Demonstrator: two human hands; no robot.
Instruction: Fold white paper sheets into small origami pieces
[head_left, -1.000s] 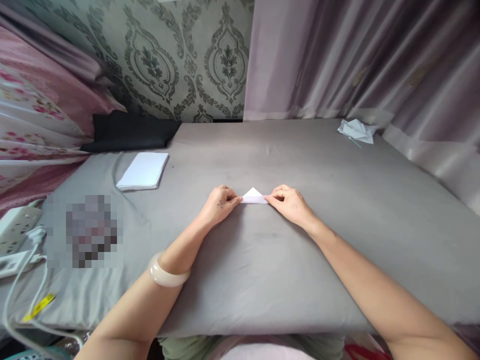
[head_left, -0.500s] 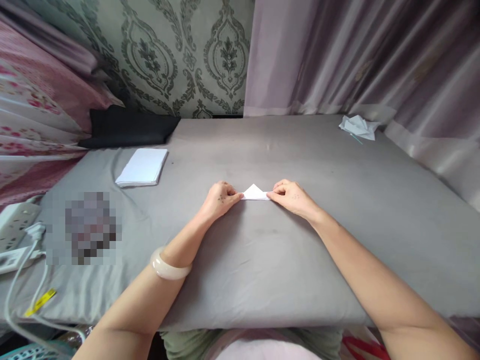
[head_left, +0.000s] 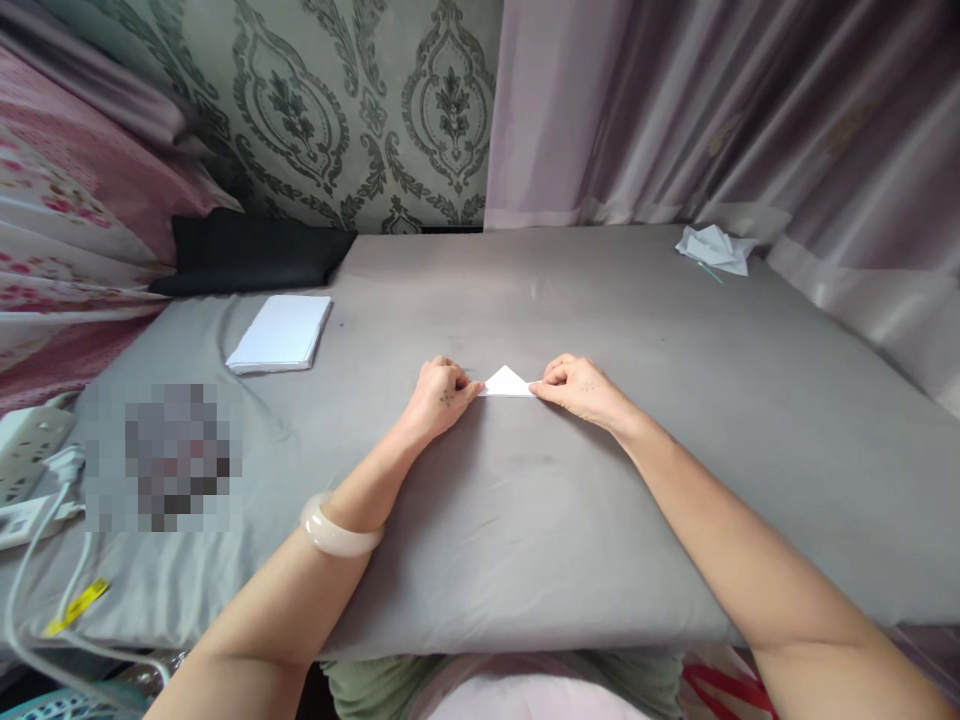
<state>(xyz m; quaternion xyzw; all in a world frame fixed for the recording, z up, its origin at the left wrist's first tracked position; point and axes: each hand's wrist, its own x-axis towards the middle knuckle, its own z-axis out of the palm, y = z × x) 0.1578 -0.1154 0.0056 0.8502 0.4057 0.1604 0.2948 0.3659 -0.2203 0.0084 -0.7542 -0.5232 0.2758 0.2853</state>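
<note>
Paper (head_left: 505,383), white and folded small, lies between two hands near the middle of the grey surface (head_left: 517,530). It makes a point on its far side, and its near edge is straight. The left hand (head_left: 441,398) has its fingers pinched on one end, and the right hand (head_left: 585,392) has its fingers pinched on the other end. A pale bangle (head_left: 341,535) goes around the left arm (head_left: 259,635). Over to the left is a stack of white sheets (head_left: 281,333), near a black cloth (head_left: 255,252). White scraps (head_left: 712,248) sit by the curtain (head_left: 637,130).
</note>
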